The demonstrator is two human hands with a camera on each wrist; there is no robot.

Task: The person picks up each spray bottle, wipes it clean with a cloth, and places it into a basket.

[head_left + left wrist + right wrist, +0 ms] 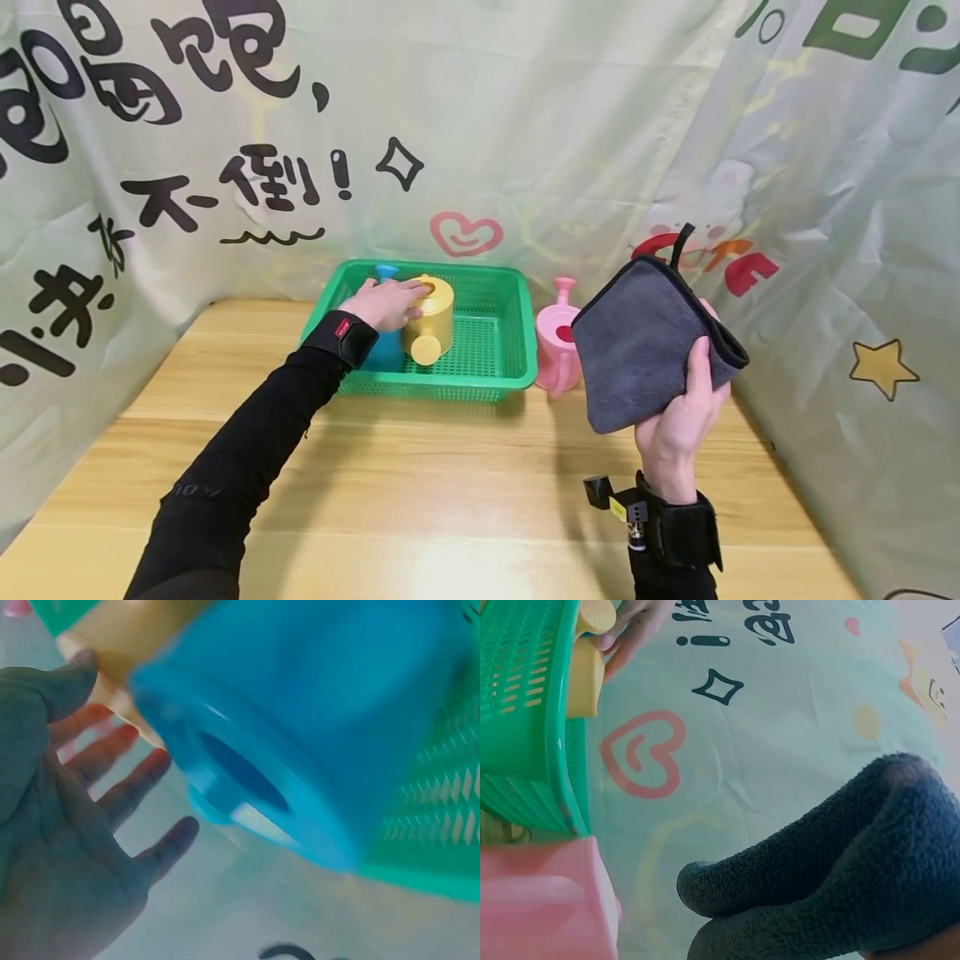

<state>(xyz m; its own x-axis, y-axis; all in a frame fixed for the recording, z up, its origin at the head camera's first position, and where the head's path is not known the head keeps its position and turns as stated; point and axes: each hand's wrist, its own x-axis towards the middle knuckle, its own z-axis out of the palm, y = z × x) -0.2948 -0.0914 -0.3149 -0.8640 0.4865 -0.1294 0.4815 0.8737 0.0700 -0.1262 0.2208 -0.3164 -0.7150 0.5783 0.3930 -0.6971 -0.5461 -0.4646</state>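
Observation:
My left hand reaches over a yellow watering can that stands in a green basket. Its fingertips are right at the can's top, the fingers spread and fairly straight in the left wrist view. Beside that can, under the hand, is a blue watering can, mostly hidden by the hand in the head view. My right hand grips a folded dark grey cloth with black edging and a loop, raised above the table. The thumb presses on its near face.
A pink watering can stands just right of the basket, near the cloth. The wooden table ends at a printed fabric backdrop behind, which also hangs along both sides.

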